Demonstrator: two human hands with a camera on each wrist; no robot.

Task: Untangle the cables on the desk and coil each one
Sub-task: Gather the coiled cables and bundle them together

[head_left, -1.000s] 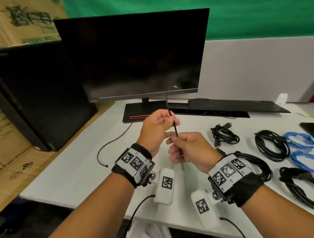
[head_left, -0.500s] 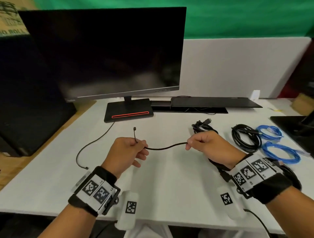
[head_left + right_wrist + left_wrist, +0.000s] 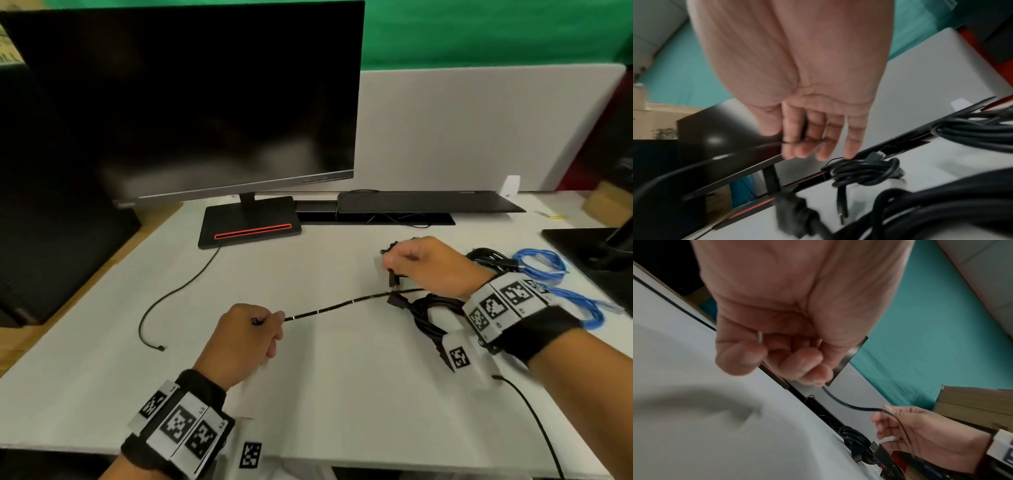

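A white desk (image 3: pixel 342 394) stands before a green wall, with a dark monitor (image 3: pixel 191 102) on its stand beyond the left hand. The left hand (image 3: pixel 245 337) is closed in a loose fist, pinching one end of a thin black cable (image 3: pixel 337 306) between thumb and curled fingers; the left wrist view shows a small metal tip (image 3: pixel 760 337) poking out beside the thumb. The cable runs nearly straight through the air, above the desk, to the right hand (image 3: pixel 428 265), whose fingers curl round it. A small black cable bundle (image 3: pixel 861 170) lies just beyond the right hand's fingertips. A thicker black coil (image 3: pixel 431 311) lies under the right wrist. Two blue coils (image 3: pixel 541 262) and another black one sit on the far side of the right hand. A loose thin cord (image 3: pixel 171 294) from the monitor's base curves across the desk beyond the left hand, well apart from it.
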